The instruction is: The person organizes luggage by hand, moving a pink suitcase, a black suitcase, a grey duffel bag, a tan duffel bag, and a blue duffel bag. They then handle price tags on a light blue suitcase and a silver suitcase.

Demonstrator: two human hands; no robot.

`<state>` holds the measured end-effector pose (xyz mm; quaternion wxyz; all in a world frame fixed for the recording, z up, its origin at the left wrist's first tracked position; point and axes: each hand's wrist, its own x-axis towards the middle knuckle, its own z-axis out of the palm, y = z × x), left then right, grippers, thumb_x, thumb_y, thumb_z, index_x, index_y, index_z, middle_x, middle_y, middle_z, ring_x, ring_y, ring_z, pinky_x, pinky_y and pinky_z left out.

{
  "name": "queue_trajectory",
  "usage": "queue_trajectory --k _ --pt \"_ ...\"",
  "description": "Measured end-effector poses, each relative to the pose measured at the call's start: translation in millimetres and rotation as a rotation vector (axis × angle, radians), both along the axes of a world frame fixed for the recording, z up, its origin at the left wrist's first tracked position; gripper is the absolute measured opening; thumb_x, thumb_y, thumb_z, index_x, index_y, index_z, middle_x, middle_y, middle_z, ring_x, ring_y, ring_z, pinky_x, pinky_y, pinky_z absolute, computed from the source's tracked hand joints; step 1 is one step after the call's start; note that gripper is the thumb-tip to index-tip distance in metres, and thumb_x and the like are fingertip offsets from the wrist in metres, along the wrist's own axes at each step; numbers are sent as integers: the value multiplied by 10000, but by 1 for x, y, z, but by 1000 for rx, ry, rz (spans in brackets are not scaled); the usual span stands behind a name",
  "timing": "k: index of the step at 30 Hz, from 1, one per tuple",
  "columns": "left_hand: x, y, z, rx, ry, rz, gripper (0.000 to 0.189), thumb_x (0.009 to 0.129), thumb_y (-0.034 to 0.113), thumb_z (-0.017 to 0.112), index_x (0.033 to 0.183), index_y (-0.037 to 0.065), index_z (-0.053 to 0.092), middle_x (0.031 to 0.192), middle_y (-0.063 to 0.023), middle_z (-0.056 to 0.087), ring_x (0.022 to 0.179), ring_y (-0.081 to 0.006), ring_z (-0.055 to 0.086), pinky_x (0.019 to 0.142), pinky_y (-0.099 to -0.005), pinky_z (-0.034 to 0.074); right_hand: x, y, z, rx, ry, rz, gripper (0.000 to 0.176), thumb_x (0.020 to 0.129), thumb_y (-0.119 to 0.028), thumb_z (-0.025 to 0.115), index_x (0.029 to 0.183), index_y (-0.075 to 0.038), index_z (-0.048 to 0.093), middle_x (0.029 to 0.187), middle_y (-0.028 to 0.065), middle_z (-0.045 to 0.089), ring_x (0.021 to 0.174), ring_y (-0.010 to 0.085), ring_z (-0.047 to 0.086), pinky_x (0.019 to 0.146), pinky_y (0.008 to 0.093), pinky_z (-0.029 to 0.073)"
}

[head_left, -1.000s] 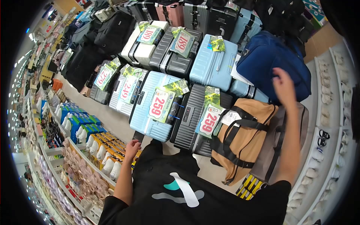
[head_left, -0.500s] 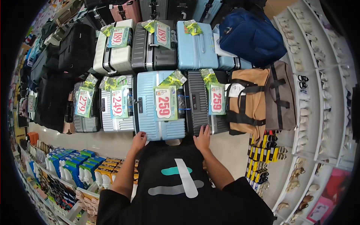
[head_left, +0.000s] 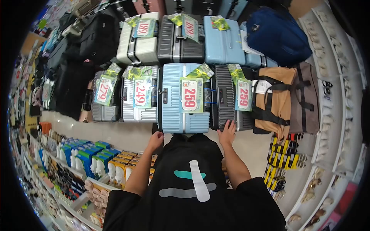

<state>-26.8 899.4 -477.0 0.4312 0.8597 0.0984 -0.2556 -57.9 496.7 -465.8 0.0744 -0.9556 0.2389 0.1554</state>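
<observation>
A light blue ribbed suitcase (head_left: pixel 173 115) with a 259 price card (head_left: pixel 191 95) lies in the front row, its near end reaching slightly closer to me than the suitcases beside it. At its lower left corner, my left hand (head_left: pixel 156 140) is closed, with bent fingers against the edge. My right hand (head_left: pixel 227 134) is open, its stretched fingers resting on the near end of the dark grey suitcase (head_left: pixel 226 112). That suitcase stands just right of the blue one and bears another 259 card (head_left: pixel 244 94). Left of the blue one sits a silver suitcase (head_left: pixel 133 114) marked 249.
More suitcases, among them a white one (head_left: pixel 125 52), form a row behind. A tan bag (head_left: pixel 271 102) and a navy bag (head_left: pixel 277 36) are at the right, beside shelves of shoes (head_left: pixel 322 127). Boxed white shoes (head_left: pixel 83 156) fill a low rack at left.
The view has shifted, so the suitcases appear farther right and higher. Both hands stay near the same suitcase ends, with the right fingers now spread more plainly on the dark suitcase.
</observation>
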Motion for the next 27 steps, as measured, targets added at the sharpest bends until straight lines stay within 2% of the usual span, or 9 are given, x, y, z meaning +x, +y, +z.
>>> queue_trajectory --k 2,5,10,13,15,18,20,25,27 --pt "-20 -3 -2 29 -10 46 257 841 153 612 1017 -34 616 868 -131 673 794 -200 645 719 -328 518 -1 -4 3 18 5 20 888 819 -390 678 1488 -81 182 1544 178 128 1407 365 172 982 514 394" --pt "-50 -3 -12 67 38 269 275 823 175 611 1018 -17 638 863 -158 680 812 -251 661 756 -357 520 -3 -6 -3 23 -37 59 868 832 -367 661 1485 -58 180 1539 201 122 1407 383 156 987 520 387" --pt "-82 -3 10 24 45 525 259 822 136 630 1012 -39 632 832 -129 675 764 -219 649 724 -339 519 -1 -6 6 153 -49 50 854 803 -253 657 1460 24 188 1522 277 115 1403 441 133 1038 547 319" --pt "-98 -2 16 36 -24 635 239 872 94 558 1056 -55 586 866 -135 675 732 -176 652 672 -297 528 -2 -12 8 180 -66 102 840 799 -244 646 1452 41 202 1507 311 115 1392 468 122 1070 559 274" --pt "-107 4 -5 109 -150 813 245 819 124 635 995 -47 629 825 -134 664 740 -219 630 701 -329 509 1 -14 5 198 -126 104 776 795 -227 648 1425 40 281 1509 298 144 1392 472 150 1088 541 254" --pt "-101 12 5 231 -155 835 241 807 122 616 978 -46 631 822 -143 665 756 -230 637 714 -336 511 13 -5 12 250 -130 119 717 804 -209 639 1401 34 325 1487 298 199 1374 468 200 1097 529 247" --pt "-94 25 8 319 -151 829 262 793 132 596 986 -41 632 824 -164 671 788 -261 657 732 -357 513 21 7 24 483 -167 76 622 820 -187 616 1358 30 391 1454 281 284 1348 444 270 1101 493 261" --pt "-41 87 6 333 -159 809 270 799 142 576 1009 -22 626 835 -164 675 793 -286 659 760 -370 516 34 52 33 558 -300 82 500 838 -154 580 1288 29 462 1353 240 429 1274 395 392 1072 436 318" --pt "-10 125 -1 319 -188 783 263 799 137 573 1006 -17 626 842 -161 677 801 -285 661 760 -370 516 34 79 33 575 -297 -12 472 837 -142 578 1265 29 474 1292 231 478 1226 381 441 1043 427 351"
